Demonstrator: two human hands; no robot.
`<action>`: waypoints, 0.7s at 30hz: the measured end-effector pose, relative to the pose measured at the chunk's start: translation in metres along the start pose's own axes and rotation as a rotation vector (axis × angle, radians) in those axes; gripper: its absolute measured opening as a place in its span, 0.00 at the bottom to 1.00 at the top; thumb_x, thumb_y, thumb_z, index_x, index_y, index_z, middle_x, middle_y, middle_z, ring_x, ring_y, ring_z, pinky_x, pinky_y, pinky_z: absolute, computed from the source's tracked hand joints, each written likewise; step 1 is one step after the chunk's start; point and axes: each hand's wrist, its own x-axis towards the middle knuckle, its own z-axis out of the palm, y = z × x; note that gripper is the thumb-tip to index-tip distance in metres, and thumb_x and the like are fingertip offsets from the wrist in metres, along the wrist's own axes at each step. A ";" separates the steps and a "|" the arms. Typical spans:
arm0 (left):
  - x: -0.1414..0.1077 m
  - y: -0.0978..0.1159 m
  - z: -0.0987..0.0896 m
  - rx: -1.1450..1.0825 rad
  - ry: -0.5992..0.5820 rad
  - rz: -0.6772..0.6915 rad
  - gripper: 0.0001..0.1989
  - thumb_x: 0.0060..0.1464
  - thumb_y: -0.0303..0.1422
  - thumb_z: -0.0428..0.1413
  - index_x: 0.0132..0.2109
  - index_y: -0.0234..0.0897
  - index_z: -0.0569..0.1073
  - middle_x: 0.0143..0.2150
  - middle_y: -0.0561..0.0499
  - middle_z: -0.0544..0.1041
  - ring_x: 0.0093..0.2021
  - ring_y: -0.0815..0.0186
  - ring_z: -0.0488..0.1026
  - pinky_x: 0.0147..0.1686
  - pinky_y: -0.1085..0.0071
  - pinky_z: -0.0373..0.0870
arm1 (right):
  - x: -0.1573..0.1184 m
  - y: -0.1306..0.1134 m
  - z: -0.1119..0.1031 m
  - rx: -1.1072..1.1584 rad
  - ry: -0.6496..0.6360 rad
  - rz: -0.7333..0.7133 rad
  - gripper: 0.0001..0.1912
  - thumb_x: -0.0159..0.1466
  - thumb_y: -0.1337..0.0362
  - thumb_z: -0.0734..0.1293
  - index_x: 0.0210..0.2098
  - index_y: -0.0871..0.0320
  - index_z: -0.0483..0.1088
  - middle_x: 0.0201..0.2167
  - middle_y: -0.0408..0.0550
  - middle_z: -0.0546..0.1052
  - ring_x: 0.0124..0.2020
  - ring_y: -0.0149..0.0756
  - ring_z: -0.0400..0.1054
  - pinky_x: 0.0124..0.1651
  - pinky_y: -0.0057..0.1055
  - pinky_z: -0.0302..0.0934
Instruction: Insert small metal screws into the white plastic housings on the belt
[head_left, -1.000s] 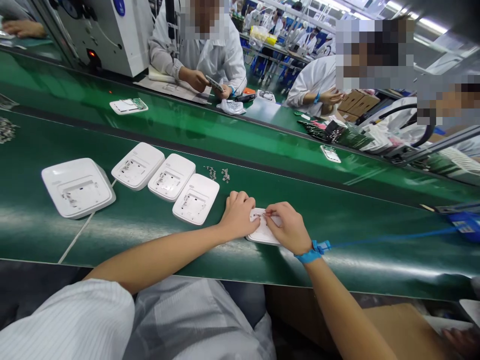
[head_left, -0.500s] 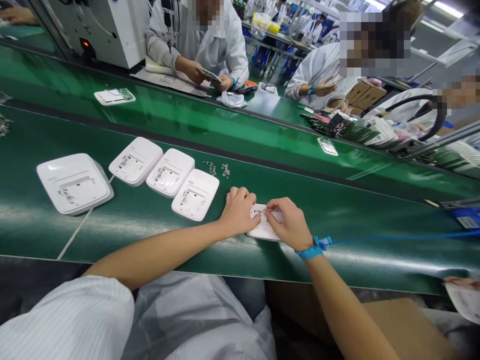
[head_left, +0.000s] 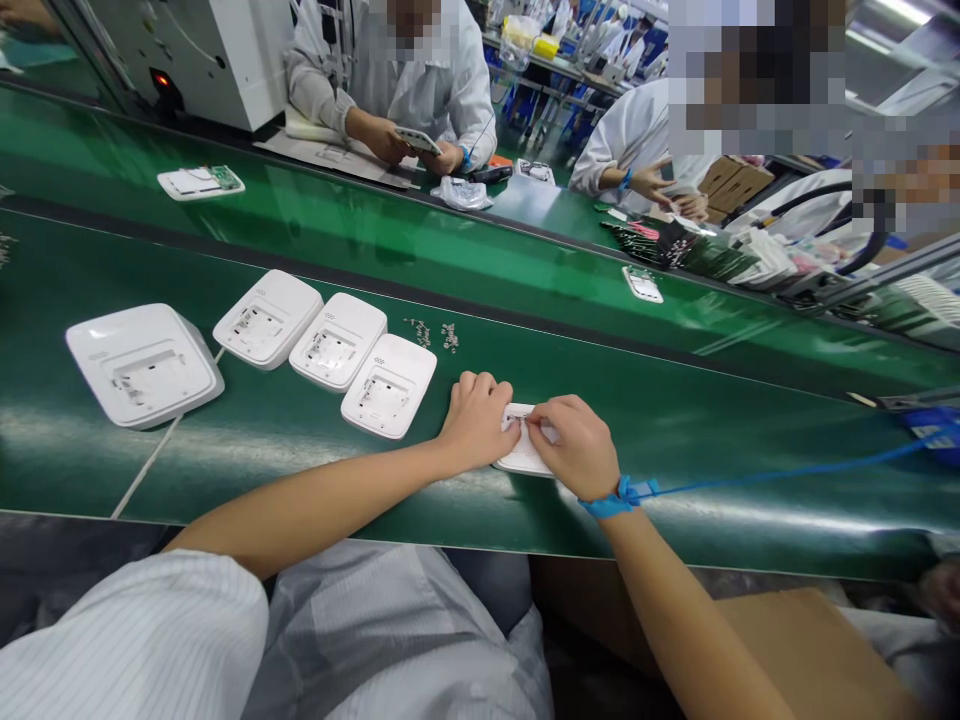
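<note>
A white plastic housing (head_left: 525, 455) lies on the green bench in front of me, partly covered by both hands. My left hand (head_left: 477, 420) grips its left side, thumb on its face. The fingers of my right hand (head_left: 576, 440) are pinched together over the upper part of the same housing; what they hold is too small to make out. A blue strap (head_left: 615, 499) circles my right wrist. Two small piles of metal parts, one here (head_left: 450, 338), lie beyond my left hand.
Three white housings (head_left: 388, 386) stand in a row to the left, with a larger white one (head_left: 142, 365) farther left. Behind a dark rail, a green belt (head_left: 420, 235) carries white pieces with circuit boards (head_left: 201, 182). Two people in white coats work across it.
The white pieces on the belt have shifted left. My right hand has moved slightly left over the housing. Across the belt, a person's hands have tilted a board differently.
</note>
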 end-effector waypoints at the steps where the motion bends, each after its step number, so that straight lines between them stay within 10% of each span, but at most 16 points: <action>1: 0.000 0.001 0.000 0.009 -0.003 -0.004 0.09 0.56 0.39 0.56 0.39 0.40 0.65 0.45 0.47 0.66 0.48 0.55 0.59 0.47 0.57 0.62 | -0.001 -0.001 0.000 -0.006 0.008 -0.013 0.07 0.64 0.70 0.63 0.32 0.54 0.71 0.30 0.47 0.76 0.38 0.41 0.69 0.40 0.36 0.65; 21: 0.003 -0.002 0.001 -0.100 0.035 -0.038 0.06 0.55 0.37 0.57 0.36 0.41 0.68 0.44 0.48 0.65 0.49 0.57 0.59 0.50 0.58 0.62 | -0.005 -0.005 0.001 -0.052 0.069 -0.038 0.07 0.66 0.68 0.64 0.33 0.55 0.72 0.32 0.48 0.77 0.37 0.40 0.71 0.40 0.36 0.67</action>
